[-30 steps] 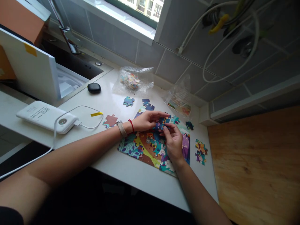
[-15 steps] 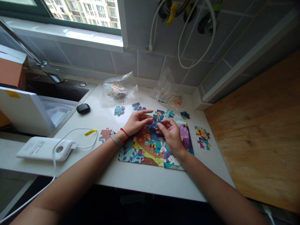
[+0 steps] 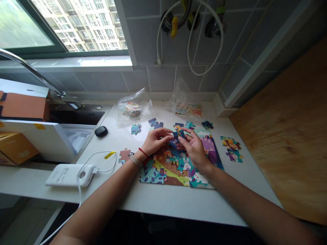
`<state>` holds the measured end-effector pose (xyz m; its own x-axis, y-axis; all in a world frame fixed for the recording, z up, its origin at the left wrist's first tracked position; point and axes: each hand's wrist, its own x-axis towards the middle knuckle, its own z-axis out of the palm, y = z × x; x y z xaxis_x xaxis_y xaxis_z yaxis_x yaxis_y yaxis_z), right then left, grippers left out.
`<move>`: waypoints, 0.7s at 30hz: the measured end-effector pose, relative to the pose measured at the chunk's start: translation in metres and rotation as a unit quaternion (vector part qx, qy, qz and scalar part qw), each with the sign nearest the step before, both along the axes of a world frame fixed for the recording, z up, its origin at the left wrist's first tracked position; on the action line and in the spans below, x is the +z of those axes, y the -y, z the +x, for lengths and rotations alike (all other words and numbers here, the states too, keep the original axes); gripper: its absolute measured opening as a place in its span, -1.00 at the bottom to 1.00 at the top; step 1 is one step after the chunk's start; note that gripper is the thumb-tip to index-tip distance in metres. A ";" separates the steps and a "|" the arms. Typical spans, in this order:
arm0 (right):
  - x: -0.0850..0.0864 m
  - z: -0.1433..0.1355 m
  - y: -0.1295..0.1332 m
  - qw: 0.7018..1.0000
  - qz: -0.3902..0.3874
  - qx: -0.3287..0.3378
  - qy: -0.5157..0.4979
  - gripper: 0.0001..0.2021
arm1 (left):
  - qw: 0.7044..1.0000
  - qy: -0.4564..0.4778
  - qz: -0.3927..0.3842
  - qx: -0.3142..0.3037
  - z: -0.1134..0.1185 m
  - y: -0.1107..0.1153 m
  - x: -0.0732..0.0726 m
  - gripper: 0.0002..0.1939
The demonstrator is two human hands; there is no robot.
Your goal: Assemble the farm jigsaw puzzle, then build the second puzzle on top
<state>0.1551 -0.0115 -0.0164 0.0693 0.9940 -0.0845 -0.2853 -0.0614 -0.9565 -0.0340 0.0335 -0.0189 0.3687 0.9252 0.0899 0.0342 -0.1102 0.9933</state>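
A small dark blue puzzle piece [image 3: 178, 134] is raised over the partly assembled jigsaw puzzle [image 3: 176, 172]. My right hand [image 3: 195, 148] pinches it between thumb and fingers. From the other side, my left hand [image 3: 158, 141] has its thumb and index fingertip closed at the piece's left edge. Beneath both hands, the puzzle's middle is partly hidden; rabbits, a path and a purple creature show around them. Loose pieces lie about: a blue one [image 3: 136, 129], a brown one [image 3: 124, 155], a dark one [image 3: 207, 125], and a joined colourful cluster [image 3: 232, 148] on the right.
Behind the puzzle lie a clear bag of pieces [image 3: 133, 109] and another clear bag [image 3: 182, 98] over a picture card. A black earbud-like case [image 3: 101, 131], a white power bank [image 3: 70, 175] with its cable, and boxes by the sink [image 3: 76, 115] occupy the left. A wooden board [image 3: 286, 136] stands right.
The view has tilted up and shifted left. My left hand's fingertips have closed in to the piece's edge, while my right hand keeps its pinch and the piece has turned to show more of its face.
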 end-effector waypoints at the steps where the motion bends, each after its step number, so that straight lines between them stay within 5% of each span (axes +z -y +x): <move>1: 0.000 0.000 -0.001 1.000 0.004 -0.014 0.004 -0.46 | 0.999 -0.022 0.019 0.014 -0.002 -0.002 0.001 -0.60; 4: 0.000 0.001 -0.002 0.998 0.017 -0.066 0.000 -0.38 | 0.979 -0.096 0.100 0.148 -0.015 -0.014 0.006 -0.69; 8: 0.000 0.003 -0.003 0.994 0.016 -0.104 -0.020 -0.45 | 0.913 -0.168 0.169 0.331 -0.038 -0.035 0.006 -0.80; 14: -0.002 0.007 -0.004 0.989 0.023 -0.146 -0.006 -0.61 | 0.903 -0.236 0.196 0.299 -0.039 -0.038 -0.009 -0.74; 21: 0.001 0.028 -0.021 0.977 0.044 -0.206 0.033 -0.71 | 0.911 -0.242 0.211 0.258 -0.033 -0.033 -0.011 -0.80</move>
